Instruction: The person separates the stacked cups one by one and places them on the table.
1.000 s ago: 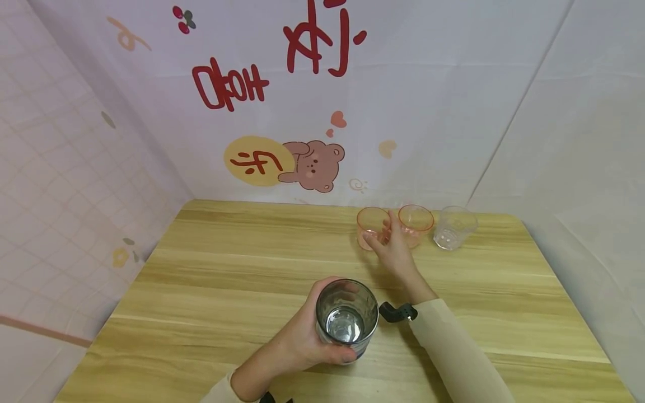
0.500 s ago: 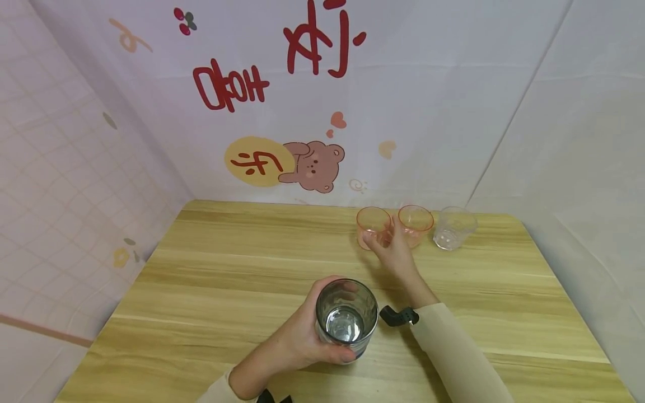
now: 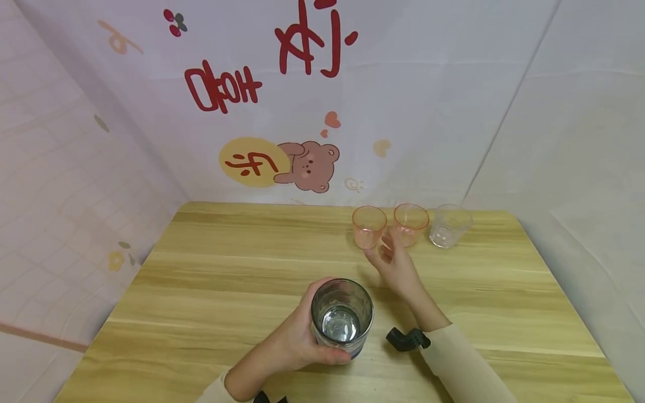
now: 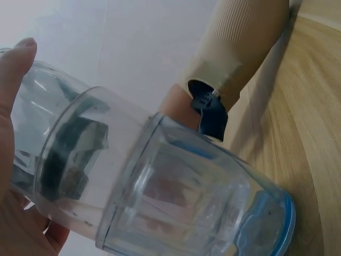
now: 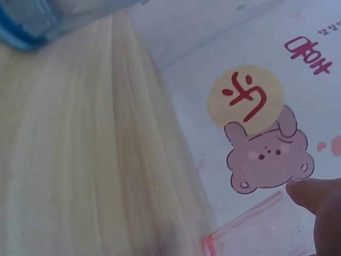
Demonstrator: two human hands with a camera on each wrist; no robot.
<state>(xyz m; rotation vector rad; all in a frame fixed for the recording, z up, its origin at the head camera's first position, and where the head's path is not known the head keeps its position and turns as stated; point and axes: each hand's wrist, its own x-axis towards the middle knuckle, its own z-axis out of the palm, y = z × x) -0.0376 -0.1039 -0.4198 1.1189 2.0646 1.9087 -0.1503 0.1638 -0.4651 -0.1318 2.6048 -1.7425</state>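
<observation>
My left hand (image 3: 301,334) grips a stack of see-through cups (image 3: 341,313) near the front of the table. The top cup is grey-tinted; in the left wrist view a clear cup (image 4: 181,186) shows below, with a blue base at the table. Farther back, my right hand (image 3: 399,271) has its fingers loosely bent just in front of two orange-rimmed cups, the left cup (image 3: 369,228) and the right cup (image 3: 411,215). Nothing is held in it. In the right wrist view its thumb (image 5: 319,198) appears beside a pinkish cup (image 5: 261,226).
A colourless cup (image 3: 450,226) stands right of the orange-rimmed pair, by the back edge of the wooden table (image 3: 242,268). A white printed backdrop (image 3: 428,101) rises behind. Black wrist mounts, such as the right one (image 3: 407,339), stick out from the sleeves.
My right hand has come off the left orange-rimmed cup and drawn back slightly toward me. The left hand keeps its hold on the stack. The head view has shifted a little.
</observation>
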